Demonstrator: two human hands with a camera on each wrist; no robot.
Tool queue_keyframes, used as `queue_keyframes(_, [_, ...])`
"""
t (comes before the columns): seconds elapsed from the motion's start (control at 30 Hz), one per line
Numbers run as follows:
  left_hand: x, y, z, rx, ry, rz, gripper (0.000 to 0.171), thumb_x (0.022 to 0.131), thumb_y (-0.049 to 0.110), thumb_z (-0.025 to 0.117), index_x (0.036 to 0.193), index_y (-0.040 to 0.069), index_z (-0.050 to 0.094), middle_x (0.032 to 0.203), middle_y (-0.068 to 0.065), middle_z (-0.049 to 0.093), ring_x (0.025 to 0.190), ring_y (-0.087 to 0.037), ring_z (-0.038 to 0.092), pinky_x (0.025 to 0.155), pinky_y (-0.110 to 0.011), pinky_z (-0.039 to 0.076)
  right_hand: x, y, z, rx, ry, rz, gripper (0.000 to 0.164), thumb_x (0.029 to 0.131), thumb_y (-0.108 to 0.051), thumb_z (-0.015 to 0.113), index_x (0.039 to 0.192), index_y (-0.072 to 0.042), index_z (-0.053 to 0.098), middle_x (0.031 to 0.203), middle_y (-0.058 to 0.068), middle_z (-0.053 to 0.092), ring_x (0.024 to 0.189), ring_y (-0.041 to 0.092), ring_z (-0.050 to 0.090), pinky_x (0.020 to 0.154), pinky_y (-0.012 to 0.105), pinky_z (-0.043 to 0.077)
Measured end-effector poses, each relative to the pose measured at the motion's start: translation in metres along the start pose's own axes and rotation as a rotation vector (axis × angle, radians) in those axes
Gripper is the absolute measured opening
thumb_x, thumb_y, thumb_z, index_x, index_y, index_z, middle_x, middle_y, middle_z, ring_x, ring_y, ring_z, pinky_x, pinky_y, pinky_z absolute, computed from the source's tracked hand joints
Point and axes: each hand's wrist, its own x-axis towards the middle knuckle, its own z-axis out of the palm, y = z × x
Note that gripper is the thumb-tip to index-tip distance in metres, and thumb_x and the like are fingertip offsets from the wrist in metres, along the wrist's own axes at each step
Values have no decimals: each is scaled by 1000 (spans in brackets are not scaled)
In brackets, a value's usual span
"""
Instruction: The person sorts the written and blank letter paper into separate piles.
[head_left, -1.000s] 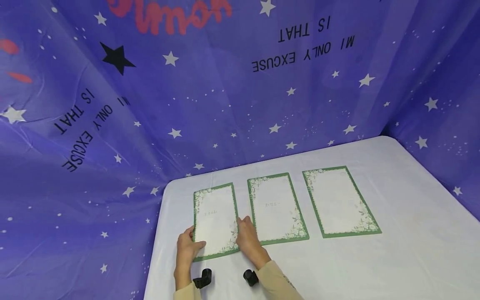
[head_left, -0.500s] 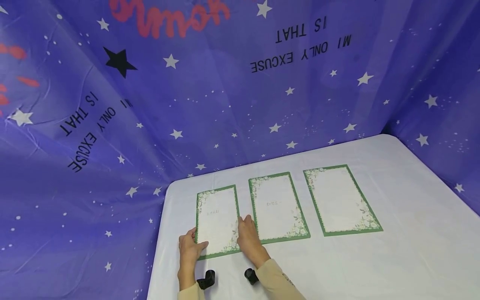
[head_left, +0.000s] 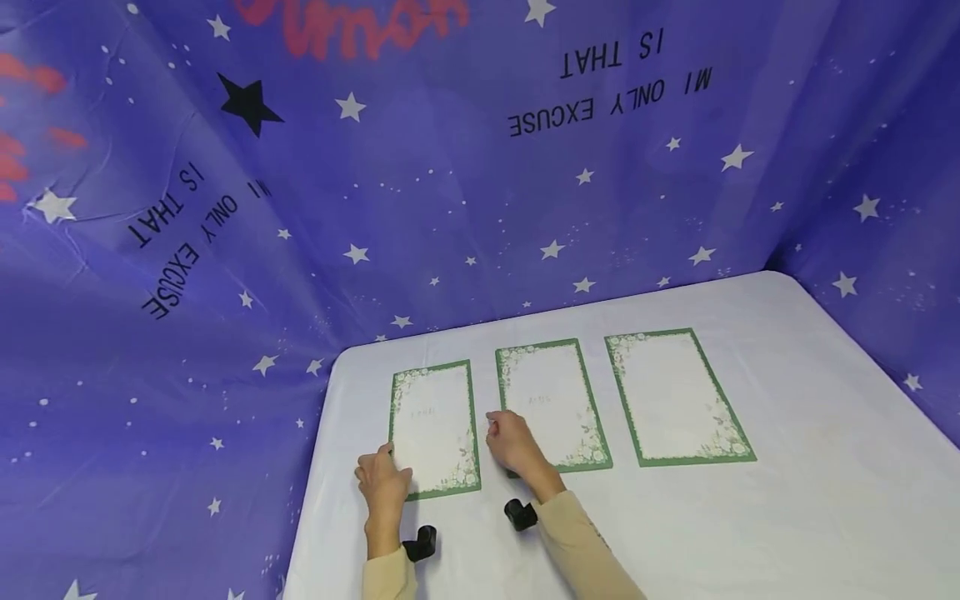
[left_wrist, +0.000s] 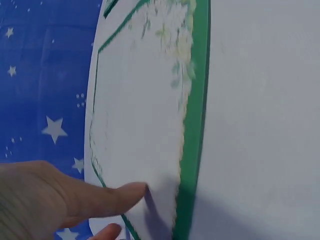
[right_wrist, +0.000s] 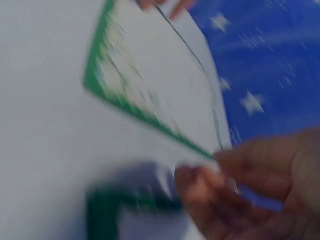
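Note:
A white card with a green, flower-printed border point(head_left: 435, 429) lies at the left of the table, faint writing on it. At its left edge rests my left hand point(head_left: 382, 483); in the left wrist view the thumb point(left_wrist: 125, 197) reaches straight over the card's face and a fingertip shows by the edge. My right hand point(head_left: 517, 446) is in the gap beside the middle card point(head_left: 547, 400), overlapping that card's left edge, fingers loosely bent with nothing between them. The right wrist view is blurred, with the left card's corner point(right_wrist: 100, 85) beyond the fingers.
A third matching card point(head_left: 678, 400) lies to the right, in a row with the others. The white table point(head_left: 825, 500) meets a purple star-printed cloth point(head_left: 450, 208) behind and at both sides. Black wrist cameras point(head_left: 422, 543) are on both wrists.
My right hand has left the left card's right edge and moved up and right toward the middle card. My left hand stays at the left edge, its thumb drawn slightly back.

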Motion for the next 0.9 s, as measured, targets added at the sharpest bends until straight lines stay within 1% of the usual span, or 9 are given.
queue_keyframes(0.07, [-1, 5, 5, -10, 34, 14, 56, 77, -13, 72, 131, -21, 58, 118, -42, 48, 114, -56, 44, 92, -66, 38, -1, 10, -15, 28, 20, -35, 23, 90, 9, 57, 107, 15, 71, 87, 15, 68, 82, 27, 63, 77, 38, 55])
queue_keyframes(0.13, [0, 13, 10, -37, 58, 35, 56, 79, -11, 72, 133, -20, 58, 120, -40, 49, 116, -55, 44, 92, -66, 37, -3, 21, -30, 43, 61, -52, 23, 92, 9, 58, 109, 12, 73, 86, 12, 69, 78, 23, 63, 73, 34, 54])
queue_keyframes(0.23, [2, 32, 16, -110, 46, 75, 56, 87, -6, 75, 137, -18, 55, 125, -37, 50, 120, -53, 46, 99, -64, 39, -6, 36, -54, 61, 162, -19, 22, 92, 11, 59, 108, 10, 74, 90, 13, 69, 80, 26, 65, 75, 36, 55])
queue_keyframes(0.33, [2, 55, 26, -213, -11, 118, 58, 94, -2, 71, 144, -17, 47, 126, -32, 54, 120, -49, 52, 101, -60, 44, -11, 46, -79, 18, 275, 75, 23, 92, 10, 58, 110, 10, 73, 94, 18, 66, 85, 32, 64, 78, 42, 54])
queue_keyframes(0.47, [0, 84, 42, -322, -104, 150, 58, 99, -2, 64, 149, -16, 40, 122, -28, 57, 114, -44, 57, 96, -57, 49, -21, 55, -101, -59, 344, 246, 28, 93, 4, 56, 115, 13, 71, 103, 26, 64, 95, 42, 63, 81, 52, 52])
queue_keyframes(0.57, [-3, 99, 53, -350, -159, 157, 55, 99, -2, 63, 147, -18, 42, 119, -27, 57, 111, -42, 59, 95, -55, 50, -26, 63, -108, -63, 343, 325, 32, 92, 2, 56, 118, 17, 68, 107, 31, 64, 101, 47, 63, 86, 58, 51])
queue_keyframes(0.73, [-18, 109, 74, -308, -193, 165, 51, 99, 1, 63, 140, -23, 46, 115, -29, 57, 109, -47, 58, 97, -58, 48, -33, 71, -112, -17, 305, 364, 36, 91, 1, 55, 120, 22, 64, 109, 33, 65, 107, 49, 63, 94, 58, 51])
queue_keyframes(0.8, [-27, 111, 80, -291, -210, 181, 50, 99, 2, 61, 138, -25, 46, 114, -31, 56, 110, -49, 57, 97, -60, 47, -36, 72, -112, -7, 301, 381, 37, 92, 1, 56, 121, 23, 64, 107, 31, 67, 105, 46, 64, 92, 56, 52])
queue_keyframes(0.9, [-37, 116, 88, -303, -229, 187, 48, 99, 1, 59, 136, -28, 46, 114, -33, 56, 111, -51, 54, 98, -61, 46, -42, 72, -110, 11, 320, 407, 36, 93, 2, 56, 123, 21, 64, 100, 26, 68, 94, 40, 64, 85, 51, 53])
